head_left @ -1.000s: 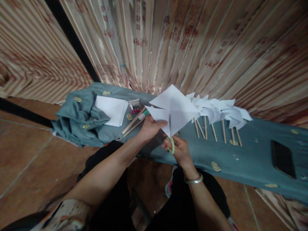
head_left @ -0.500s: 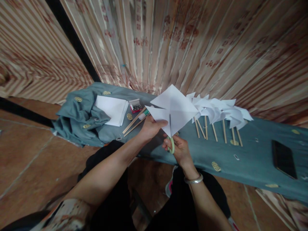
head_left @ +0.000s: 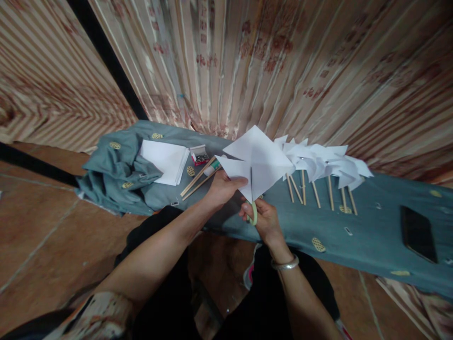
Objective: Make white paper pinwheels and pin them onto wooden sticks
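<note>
At the far left, a black pole (head_left: pixel 109 61) slants down in front of a pleated, printed curtain (head_left: pixel 230 71). Beside its lower end, a blue-green tablecloth (head_left: pixel 354 243) with yellow oval motifs lies bunched, one fold lapping over the corner of a stack of white paper (head_left: pixel 164 160). Just right of the stack sits an open red-and-white box (head_left: pixel 199 157) of small metallic pieces, and near it some loose wooden sticks (head_left: pixel 194 183) lie slanted beside a green-and-white glue stick (head_left: pixel 211 168).

Next comes the left hand (head_left: pixel 224 189), closed on a square sheet of paper (head_left: pixel 272 158), thumb pressed on top. The sheet is held up corner-first at the middle of the view, a gap cut in from its left corner. A dark line rises from its lower corner; slit or blade, I cannot tell. There the right hand (head_left: pixel 264 218) is curled around green-handled scissors (head_left: pixel 254 215), a silver bangle (head_left: pixel 286 264) on its wrist. How far the blades are apart is hidden.

Further right, overlapping white paper pinwheels (head_left: pixel 318 160) lie in a row, their sticks pointing toward the person. A dark smartphone (head_left: pixel 418 233) lies at the far right.
</note>
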The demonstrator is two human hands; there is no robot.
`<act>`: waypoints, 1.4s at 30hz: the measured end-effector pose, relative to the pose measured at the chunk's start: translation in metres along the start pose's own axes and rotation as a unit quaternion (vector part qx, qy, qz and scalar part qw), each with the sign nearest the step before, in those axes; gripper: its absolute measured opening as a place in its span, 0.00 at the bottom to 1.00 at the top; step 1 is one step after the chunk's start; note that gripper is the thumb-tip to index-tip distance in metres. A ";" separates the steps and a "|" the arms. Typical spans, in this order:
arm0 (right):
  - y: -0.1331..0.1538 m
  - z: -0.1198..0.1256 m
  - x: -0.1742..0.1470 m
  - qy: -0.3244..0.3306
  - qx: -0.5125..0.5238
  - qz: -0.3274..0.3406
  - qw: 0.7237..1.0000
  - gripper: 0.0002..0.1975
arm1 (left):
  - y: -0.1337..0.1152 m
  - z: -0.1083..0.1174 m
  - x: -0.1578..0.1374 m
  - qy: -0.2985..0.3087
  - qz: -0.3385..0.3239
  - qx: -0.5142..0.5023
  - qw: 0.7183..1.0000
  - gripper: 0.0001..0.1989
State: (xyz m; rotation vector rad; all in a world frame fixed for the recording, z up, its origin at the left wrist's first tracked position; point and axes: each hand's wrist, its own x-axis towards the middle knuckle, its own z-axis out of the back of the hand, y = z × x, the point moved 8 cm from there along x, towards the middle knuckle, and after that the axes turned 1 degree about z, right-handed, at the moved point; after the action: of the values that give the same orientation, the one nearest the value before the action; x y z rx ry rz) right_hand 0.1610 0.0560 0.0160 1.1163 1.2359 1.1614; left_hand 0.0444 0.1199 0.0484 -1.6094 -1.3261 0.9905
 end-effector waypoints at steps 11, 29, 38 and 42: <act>-0.004 -0.001 0.000 -0.016 0.031 -0.021 0.999 0.17 | 0.000 -0.002 0.001 0.004 -0.001 0.002 1.000 0.06; -0.012 -0.004 -0.012 0.088 0.017 -0.058 0.994 0.25 | -0.007 0.012 0.006 -0.032 -0.020 -0.019 0.999 0.08; -0.010 0.025 -0.032 0.185 -0.004 -0.129 0.974 0.27 | -0.013 0.037 0.017 -0.068 -0.028 -0.002 0.997 0.10; -0.001 0.056 -0.029 0.115 0.015 -0.085 0.990 0.28 | -0.013 0.034 0.013 -0.051 -0.021 0.004 0.998 0.09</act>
State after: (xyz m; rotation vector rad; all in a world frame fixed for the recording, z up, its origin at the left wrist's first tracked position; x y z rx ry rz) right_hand 0.2175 0.0278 0.0192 0.8980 1.5001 1.1677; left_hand 0.0107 0.1381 0.0468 -1.5375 -1.4167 1.0621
